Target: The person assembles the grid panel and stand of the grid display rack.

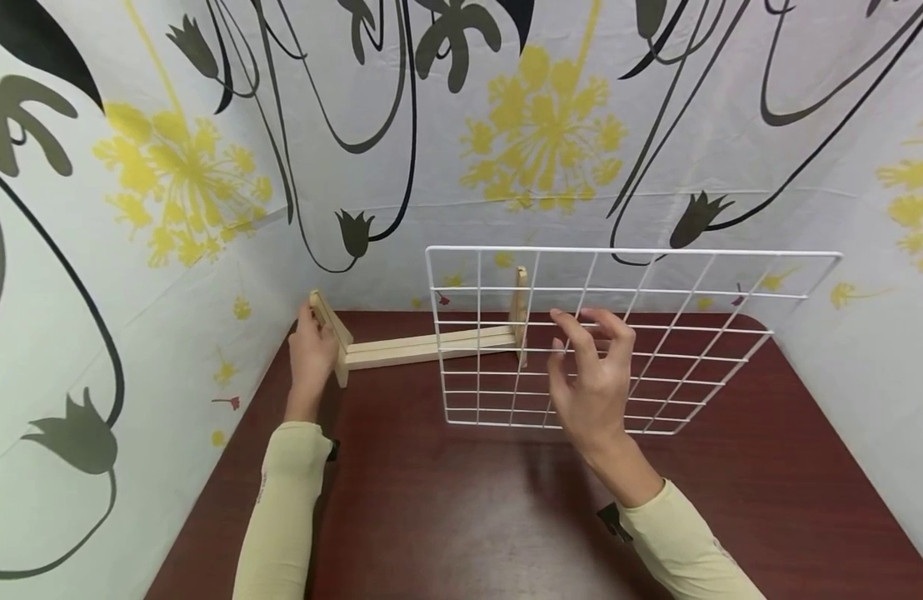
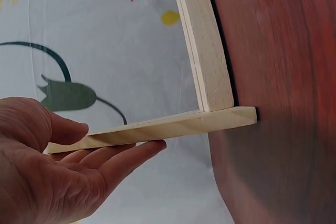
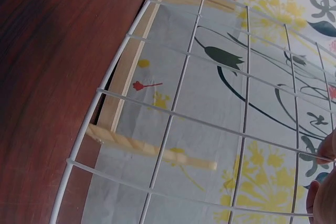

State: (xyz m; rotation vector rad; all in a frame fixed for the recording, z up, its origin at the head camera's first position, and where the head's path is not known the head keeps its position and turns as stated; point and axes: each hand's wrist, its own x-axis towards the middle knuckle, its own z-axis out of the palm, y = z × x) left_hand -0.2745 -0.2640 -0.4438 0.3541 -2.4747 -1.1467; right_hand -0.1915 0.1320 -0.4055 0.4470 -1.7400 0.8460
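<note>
A pale wooden stand (image 1: 431, 346) sits on the table's far left, its two end pieces joined by a long double bar. My left hand (image 1: 311, 350) holds the left end piece (image 2: 157, 129) between thumb and fingers. My right hand (image 1: 596, 383) pinches the wires of a white wire grid panel (image 1: 686, 329) near its middle, holding it up in front of the stand's right end piece (image 1: 520, 308). In the right wrist view the grid (image 3: 170, 114) crosses in front of the stand, and only fingertips (image 3: 326, 148) of the right hand show at the edge.
A dark red-brown wooden table (image 1: 431, 517) lies below. White cloth (image 1: 401, 183) with yellow, green and black plant prints hangs behind and at both sides, close to the table's far edge.
</note>
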